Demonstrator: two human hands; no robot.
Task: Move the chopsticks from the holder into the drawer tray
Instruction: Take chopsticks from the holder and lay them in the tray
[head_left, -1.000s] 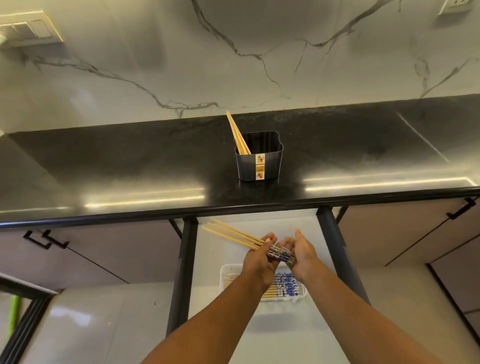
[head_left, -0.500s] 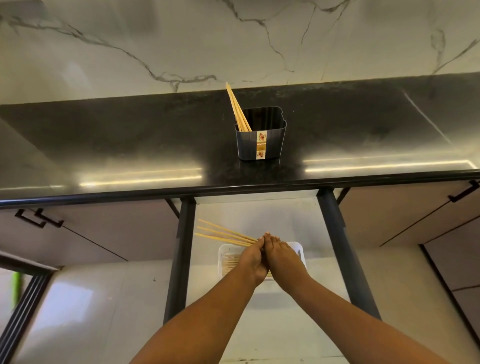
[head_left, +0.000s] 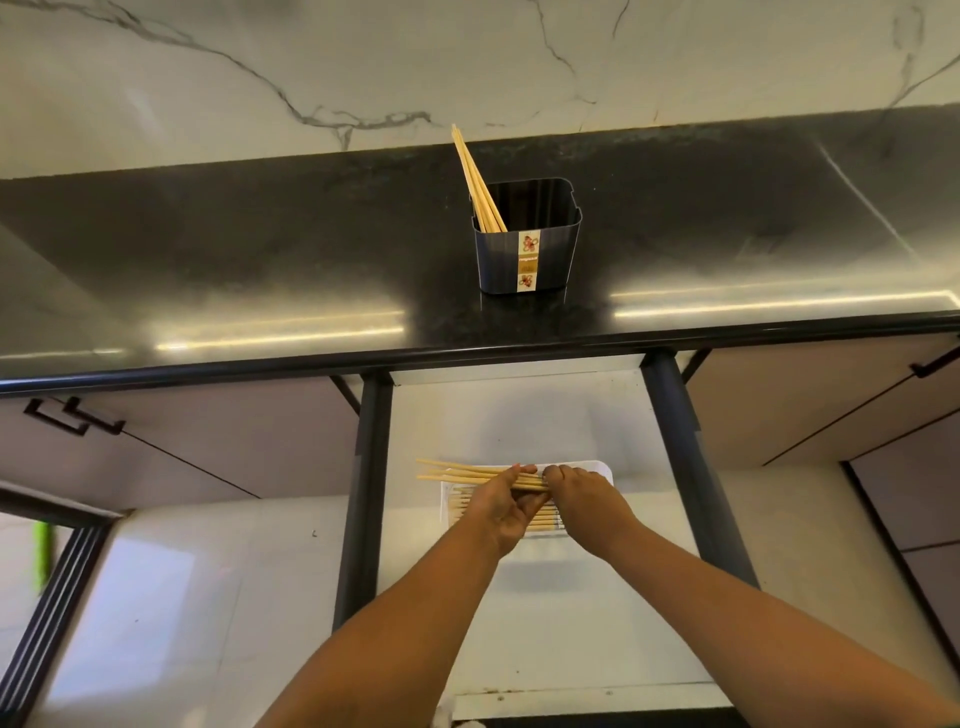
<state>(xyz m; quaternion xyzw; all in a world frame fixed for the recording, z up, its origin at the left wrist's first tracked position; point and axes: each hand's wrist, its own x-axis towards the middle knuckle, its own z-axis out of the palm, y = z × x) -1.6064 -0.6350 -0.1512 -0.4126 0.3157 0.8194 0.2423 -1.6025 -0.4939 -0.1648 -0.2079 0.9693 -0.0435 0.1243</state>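
In the head view, the dark holder (head_left: 526, 244) stands on the black countertop (head_left: 260, 249), toward the far side. A pale label strip runs down its near face with small reddish flower-like motifs; any writing on it is too small to read. A few chopsticks in the holder (head_left: 478, 187) lean up and to the left.

Below the counter edge, both forearms reach forward over the open drawer (head_left: 519, 421). The left hand (head_left: 506, 501) and right hand (head_left: 579, 491) meet over the white tray (head_left: 602, 470), fingers curled round a bundle of chopsticks (head_left: 457, 473) held level, its tips jutting left past the tray. More chopsticks lie in the tray beneath the hands.
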